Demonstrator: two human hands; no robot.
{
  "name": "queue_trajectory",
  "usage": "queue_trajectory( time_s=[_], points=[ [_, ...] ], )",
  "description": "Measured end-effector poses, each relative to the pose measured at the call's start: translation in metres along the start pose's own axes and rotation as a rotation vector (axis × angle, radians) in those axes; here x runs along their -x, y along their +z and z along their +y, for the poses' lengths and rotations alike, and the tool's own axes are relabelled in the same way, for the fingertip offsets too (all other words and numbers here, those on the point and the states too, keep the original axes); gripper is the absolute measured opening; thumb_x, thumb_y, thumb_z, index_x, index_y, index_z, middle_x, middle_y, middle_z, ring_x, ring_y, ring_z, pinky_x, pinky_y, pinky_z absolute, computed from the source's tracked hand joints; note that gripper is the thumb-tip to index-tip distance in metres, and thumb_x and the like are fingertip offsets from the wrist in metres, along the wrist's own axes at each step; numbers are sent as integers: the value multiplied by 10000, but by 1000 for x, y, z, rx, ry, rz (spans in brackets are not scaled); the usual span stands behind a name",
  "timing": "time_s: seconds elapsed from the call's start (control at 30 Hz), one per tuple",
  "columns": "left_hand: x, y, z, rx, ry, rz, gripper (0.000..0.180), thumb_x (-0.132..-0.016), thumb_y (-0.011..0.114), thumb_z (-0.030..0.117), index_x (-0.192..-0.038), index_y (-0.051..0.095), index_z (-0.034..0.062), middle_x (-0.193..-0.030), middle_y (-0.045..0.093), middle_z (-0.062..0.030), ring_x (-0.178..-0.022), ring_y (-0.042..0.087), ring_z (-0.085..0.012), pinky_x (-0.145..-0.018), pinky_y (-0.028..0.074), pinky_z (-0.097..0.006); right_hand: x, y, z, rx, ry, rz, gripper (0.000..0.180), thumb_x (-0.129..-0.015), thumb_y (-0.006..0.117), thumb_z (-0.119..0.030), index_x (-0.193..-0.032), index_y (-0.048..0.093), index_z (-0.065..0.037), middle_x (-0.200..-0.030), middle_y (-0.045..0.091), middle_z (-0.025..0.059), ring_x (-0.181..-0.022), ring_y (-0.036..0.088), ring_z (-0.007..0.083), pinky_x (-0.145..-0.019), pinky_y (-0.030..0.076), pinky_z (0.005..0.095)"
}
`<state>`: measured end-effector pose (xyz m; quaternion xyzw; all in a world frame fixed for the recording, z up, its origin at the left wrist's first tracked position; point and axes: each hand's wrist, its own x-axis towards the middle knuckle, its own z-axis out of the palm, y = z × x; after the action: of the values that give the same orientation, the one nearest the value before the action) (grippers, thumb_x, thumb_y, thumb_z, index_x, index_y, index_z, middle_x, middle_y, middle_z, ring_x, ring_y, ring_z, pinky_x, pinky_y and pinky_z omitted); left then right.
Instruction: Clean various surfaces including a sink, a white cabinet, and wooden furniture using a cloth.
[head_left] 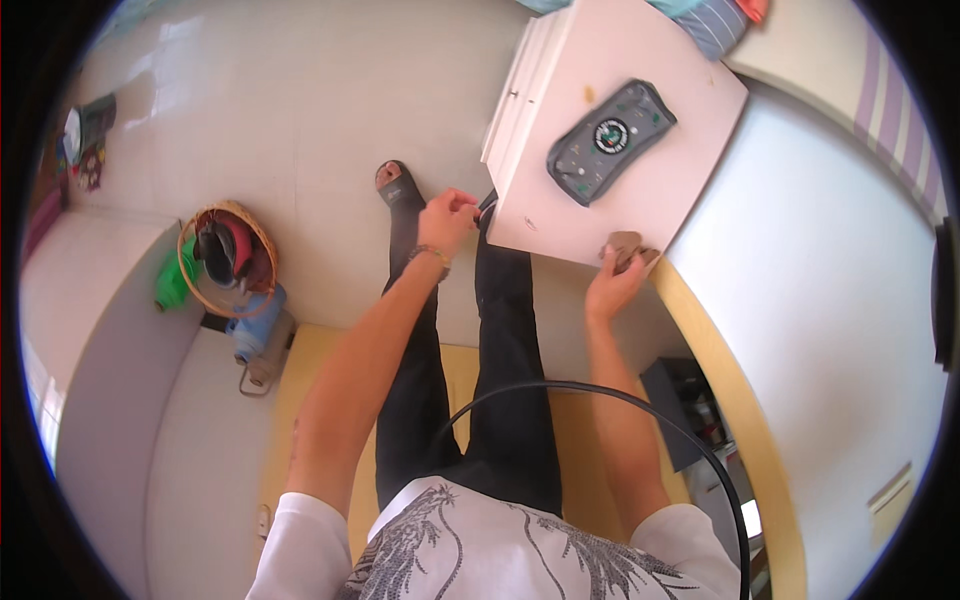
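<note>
A brown cloth (626, 249) is bunched up at the near corner of a white cabinet top (540, 215), with my right hand (612, 290) closed around it. My left hand (450, 218) is beside the cabinet's left edge, over my leg. Its fingers are pinched together, close to a small dark thing by the edge; what they hold, if anything, is too small to name. On the cabinet top lies a dark grey patterned pouch (612, 135) with a round emblem, set at a slant. Small brown marks (589, 95) show on the white surface.
Left of my legs stands a wicker basket (270, 250) with dark and red things in it. Beside it are a green bottle (174, 275) and a blue bottle (258, 325). A black cable (600, 392) arcs across my lap. Pillows (712, 28) lie beyond the cabinet.
</note>
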<state>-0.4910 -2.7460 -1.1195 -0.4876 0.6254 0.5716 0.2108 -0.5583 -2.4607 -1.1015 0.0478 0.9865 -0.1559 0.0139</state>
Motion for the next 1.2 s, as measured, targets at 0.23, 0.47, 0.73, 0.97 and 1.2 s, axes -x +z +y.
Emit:
queue_trajectory(
  time_s=[0.23,0.47,0.73,0.97,1.2],
  points=[
    [16,-39,-61,539,-344,5,200,-939,571,145,-1053,676,19,-920,742,-88,-736,693,-144,-640,568,-292,104,37,-161,-386,-14,-249,333,-806,773,-47,-1119,660,-32,-967,583,124,-856,626,294,-694,538,387],
    [13,-118,-127,619,-359,56,171,-954,576,158,-1031,678,43,-888,730,-76,-676,680,-132,-586,554,-271,121,68,-227,-146,-604,-451,428,-731,804,-44,-1142,696,-93,-943,553,72,-867,567,278,-768,487,407],
    [-5,-219,-209,717,-318,175,147,-966,553,135,-1008,669,56,-873,721,-68,-657,654,-124,-567,529,-265,56,80,-306,199,-1166,-608,472,-696,820,-106,-1148,702,-179,-1012,564,36,-980,514,282,-839,427,443],
    [-23,-263,-245,758,-358,175,144,-955,571,152,-979,668,48,-838,714,-55,-640,642,-120,-576,512,-258,-84,142,-399,398,-1200,-447,203,-784,768,-119,-980,748,-71,-1072,578,94,-1012,542,323,-875,487,440],
    [-34,-282,-264,775,-381,247,186,-918,627,193,-936,689,19,-801,726,-58,-651,669,-125,-609,539,-268,-76,193,-431,777,-1226,-348,188,-825,717,-198,-924,764,-46,-1091,636,119,-1057,573,340,-850,525,458]
  ],
)
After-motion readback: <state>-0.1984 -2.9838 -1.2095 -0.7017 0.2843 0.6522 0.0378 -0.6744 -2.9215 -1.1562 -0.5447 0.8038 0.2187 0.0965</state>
